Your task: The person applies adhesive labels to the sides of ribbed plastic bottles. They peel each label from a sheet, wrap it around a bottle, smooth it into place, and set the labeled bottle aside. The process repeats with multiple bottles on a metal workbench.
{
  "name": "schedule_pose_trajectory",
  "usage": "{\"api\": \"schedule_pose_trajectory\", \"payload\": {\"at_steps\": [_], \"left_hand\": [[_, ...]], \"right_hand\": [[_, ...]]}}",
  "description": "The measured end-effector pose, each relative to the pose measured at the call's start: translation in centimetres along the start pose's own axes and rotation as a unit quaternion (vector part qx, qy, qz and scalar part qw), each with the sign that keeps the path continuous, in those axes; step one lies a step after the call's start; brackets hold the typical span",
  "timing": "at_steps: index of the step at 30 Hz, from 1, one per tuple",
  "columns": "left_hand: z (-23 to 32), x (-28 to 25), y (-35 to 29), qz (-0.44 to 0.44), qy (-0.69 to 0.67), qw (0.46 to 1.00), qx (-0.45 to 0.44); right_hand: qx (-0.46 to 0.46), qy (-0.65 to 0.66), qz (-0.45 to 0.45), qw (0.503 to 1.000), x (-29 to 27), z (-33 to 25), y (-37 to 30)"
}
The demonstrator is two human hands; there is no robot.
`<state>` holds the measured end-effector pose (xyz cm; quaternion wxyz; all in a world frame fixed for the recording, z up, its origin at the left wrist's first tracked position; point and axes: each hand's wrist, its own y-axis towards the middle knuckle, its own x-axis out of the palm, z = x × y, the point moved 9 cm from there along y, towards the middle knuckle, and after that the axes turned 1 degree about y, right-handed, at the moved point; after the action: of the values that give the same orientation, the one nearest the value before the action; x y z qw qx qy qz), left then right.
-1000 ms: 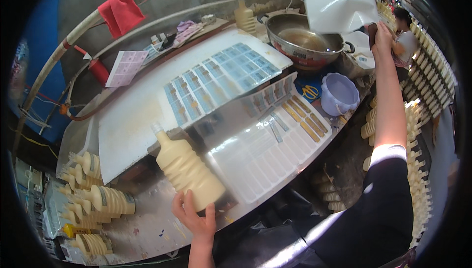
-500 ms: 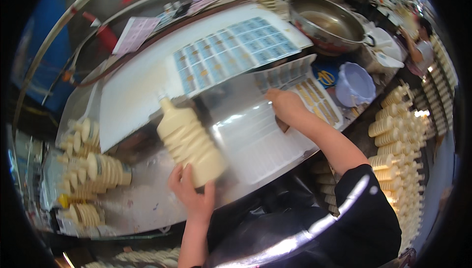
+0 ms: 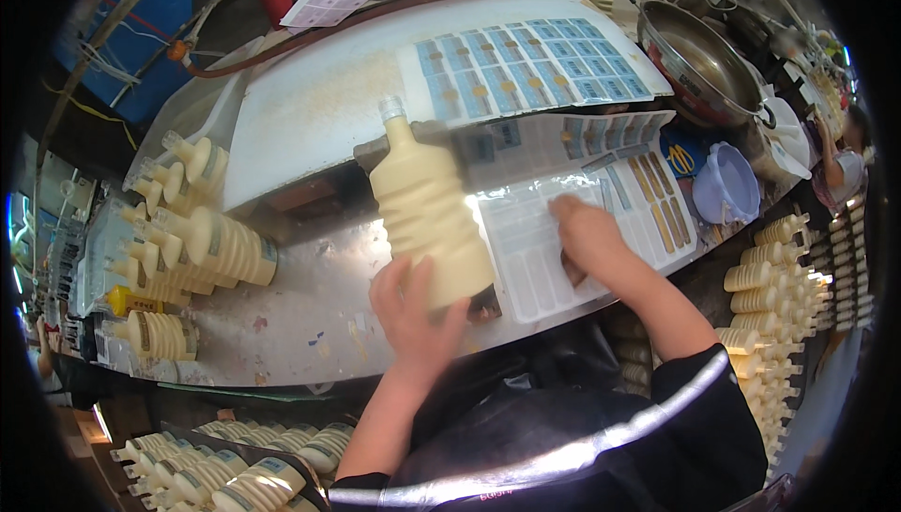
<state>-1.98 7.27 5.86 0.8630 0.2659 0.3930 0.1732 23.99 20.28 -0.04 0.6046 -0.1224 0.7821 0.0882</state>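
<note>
One ribbed cream bottle (image 3: 427,198) lies against the left hand (image 3: 418,312), whose fingers are spread; the right hand (image 3: 597,242) grips a brown object (image 3: 572,271). Slack left-hand steadying might let the bottle roll.

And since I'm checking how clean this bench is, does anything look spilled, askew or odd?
The metal bench bears small coloured marks left of the left hand, standing out against the grey, and the white board shows a brownish stain on its otherwise pale left part. No obvious spill or breakage.
</note>
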Motion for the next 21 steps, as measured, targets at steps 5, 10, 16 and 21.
{"api": "schedule_pose_trajectory", "payload": {"at_steps": [5, 10, 16, 21], "left_hand": [[0.2, 0.2, 0.1, -0.046, 0.024, 0.999, 0.007], [0.2, 0.7, -0.1, -0.06, 0.027, 0.998, -0.011], [0.0, 0.5, -0.7, -0.075, 0.021, 0.997, -0.021], [1.0, 0.6, -0.3, -0.061, 0.029, 0.998, -0.013]], "right_hand": [[0.03, -0.021, 0.16, 0.986, -3.1, 6.1, 2.4], [0.0, -0.024, 0.119, 0.993, -1.8, 6.9, 3.7], [0.071, 0.058, -0.13, 0.987, 0.7, 0.5, 0.4], [0.07, 0.011, 0.027, 0.997, 1.3, 4.1, -2.7]]}}
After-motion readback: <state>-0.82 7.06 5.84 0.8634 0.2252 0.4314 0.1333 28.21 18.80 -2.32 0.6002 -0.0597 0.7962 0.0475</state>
